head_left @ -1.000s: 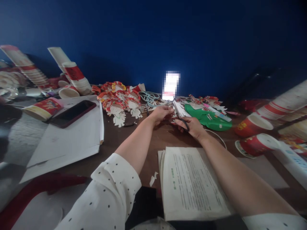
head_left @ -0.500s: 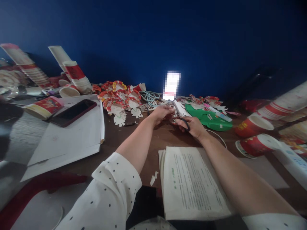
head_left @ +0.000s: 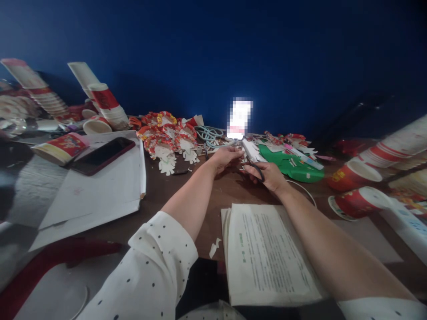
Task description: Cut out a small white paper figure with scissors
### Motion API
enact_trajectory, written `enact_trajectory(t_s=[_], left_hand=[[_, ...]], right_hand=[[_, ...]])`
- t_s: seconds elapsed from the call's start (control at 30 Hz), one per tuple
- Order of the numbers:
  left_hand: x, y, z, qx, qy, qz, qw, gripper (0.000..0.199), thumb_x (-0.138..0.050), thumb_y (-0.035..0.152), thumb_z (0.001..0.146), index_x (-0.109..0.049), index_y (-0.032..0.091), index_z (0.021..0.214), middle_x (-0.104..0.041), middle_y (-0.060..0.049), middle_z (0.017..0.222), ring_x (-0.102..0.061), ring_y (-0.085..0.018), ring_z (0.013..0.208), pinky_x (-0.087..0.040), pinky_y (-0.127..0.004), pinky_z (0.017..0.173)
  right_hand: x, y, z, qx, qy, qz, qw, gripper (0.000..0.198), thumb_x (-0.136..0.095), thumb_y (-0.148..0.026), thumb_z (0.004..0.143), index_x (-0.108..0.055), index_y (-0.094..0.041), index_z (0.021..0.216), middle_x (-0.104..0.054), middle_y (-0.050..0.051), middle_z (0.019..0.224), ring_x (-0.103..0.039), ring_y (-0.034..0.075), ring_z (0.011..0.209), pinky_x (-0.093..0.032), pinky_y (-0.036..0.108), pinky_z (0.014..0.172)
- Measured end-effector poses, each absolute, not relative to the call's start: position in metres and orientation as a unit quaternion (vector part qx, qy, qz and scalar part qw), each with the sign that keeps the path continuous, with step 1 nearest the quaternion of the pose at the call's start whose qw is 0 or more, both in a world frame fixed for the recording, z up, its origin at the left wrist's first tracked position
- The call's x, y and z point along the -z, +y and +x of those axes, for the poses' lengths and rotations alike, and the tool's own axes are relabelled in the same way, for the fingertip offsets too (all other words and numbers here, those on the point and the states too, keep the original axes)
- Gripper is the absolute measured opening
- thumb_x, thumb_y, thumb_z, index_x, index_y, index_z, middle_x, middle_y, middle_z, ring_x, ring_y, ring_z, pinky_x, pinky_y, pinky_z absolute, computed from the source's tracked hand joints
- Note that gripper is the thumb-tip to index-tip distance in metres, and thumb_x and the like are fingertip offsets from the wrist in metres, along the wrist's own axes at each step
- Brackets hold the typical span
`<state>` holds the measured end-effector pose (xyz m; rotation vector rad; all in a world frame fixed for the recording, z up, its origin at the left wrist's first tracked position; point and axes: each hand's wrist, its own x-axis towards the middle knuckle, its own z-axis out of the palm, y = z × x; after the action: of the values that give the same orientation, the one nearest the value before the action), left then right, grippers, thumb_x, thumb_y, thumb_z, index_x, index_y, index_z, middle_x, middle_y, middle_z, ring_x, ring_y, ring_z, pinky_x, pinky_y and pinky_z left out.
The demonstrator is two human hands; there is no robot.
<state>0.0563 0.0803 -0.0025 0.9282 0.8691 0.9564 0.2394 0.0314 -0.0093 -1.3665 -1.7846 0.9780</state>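
Observation:
My right hand (head_left: pixel 269 176) is closed around the dark handles of a pair of scissors (head_left: pixel 259 171), near the middle of the table. Just to its left, my left hand (head_left: pixel 225 160) is closed in a pinch, fingertips pointing towards the scissors. What it pinches is too small to make out. A white piece (head_left: pixel 251 151) lies just beyond both hands. Behind them a bright phone screen (head_left: pixel 239 119), blurred out, stands against the blue wall. To the left of my left hand are several red-and-white paper cutouts (head_left: pixel 167 163) in a heap.
An open printed book (head_left: pixel 270 253) lies between my forearms. Green paper (head_left: pixel 305 172) with scraps is beyond my right hand. Paper cups (head_left: pixel 358 202) lie at right. At left, a dark phone (head_left: pixel 103 155) rests on white sheets (head_left: pixel 96 195). Paper scraps (head_left: pixel 214 249) lie near the book.

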Motion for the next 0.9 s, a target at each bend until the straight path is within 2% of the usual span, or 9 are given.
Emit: enact_trajectory(t_s=[0.23, 0.47, 0.7, 0.9], left_hand=[[0.004, 0.081, 0.055, -0.438, 0.38, 0.407, 0.706, 0.017, -0.079, 0.017, 0.081, -0.063, 0.013, 0.079, -0.066, -0.001, 0.068, -0.061, -0.009, 0.063, -0.051, -0.025, 0.072], [0.0, 0.08, 0.057, -0.447, 0.388, 0.395, 0.703, 0.015, -0.067, 0.011, 0.089, -0.062, 0.013, 0.075, -0.064, -0.001, 0.067, -0.06, -0.008, 0.059, -0.05, -0.022, 0.067], [-0.003, 0.077, 0.059, -0.435, 0.393, 0.393, 0.708, 0.018, -0.066, 0.013, 0.091, -0.06, 0.013, 0.074, -0.063, 0.0, 0.065, -0.06, -0.008, 0.058, -0.049, -0.021, 0.065], [-0.001, 0.078, 0.058, -0.434, 0.39, 0.396, 0.709, 0.018, -0.068, 0.011, 0.089, -0.06, 0.013, 0.073, -0.064, -0.001, 0.066, -0.061, -0.008, 0.059, -0.049, -0.022, 0.066]], right_hand=[[0.005, 0.03, 0.238, -0.395, -0.666, -0.53, 0.344, 0.051, -0.075, -0.068, 0.076, -0.07, -0.019, 0.065, -0.062, 0.003, 0.057, -0.053, 0.014, 0.05, -0.043, 0.029, 0.052], [-0.001, 0.025, 0.233, -0.417, -0.649, -0.537, 0.343, 0.051, -0.077, -0.069, 0.072, -0.069, -0.019, 0.064, -0.063, 0.004, 0.059, -0.057, 0.016, 0.054, -0.046, 0.03, 0.054], [-0.002, 0.022, 0.232, -0.463, -0.618, -0.521, 0.362, 0.054, -0.079, -0.072, 0.068, -0.068, -0.019, 0.068, -0.065, 0.003, 0.062, -0.056, 0.014, 0.054, -0.048, 0.028, 0.051], [-0.006, 0.021, 0.232, -0.44, -0.64, -0.524, 0.349, 0.054, -0.078, -0.074, 0.068, -0.069, -0.021, 0.064, -0.064, 0.003, 0.058, -0.056, 0.016, 0.053, -0.049, 0.03, 0.052]])
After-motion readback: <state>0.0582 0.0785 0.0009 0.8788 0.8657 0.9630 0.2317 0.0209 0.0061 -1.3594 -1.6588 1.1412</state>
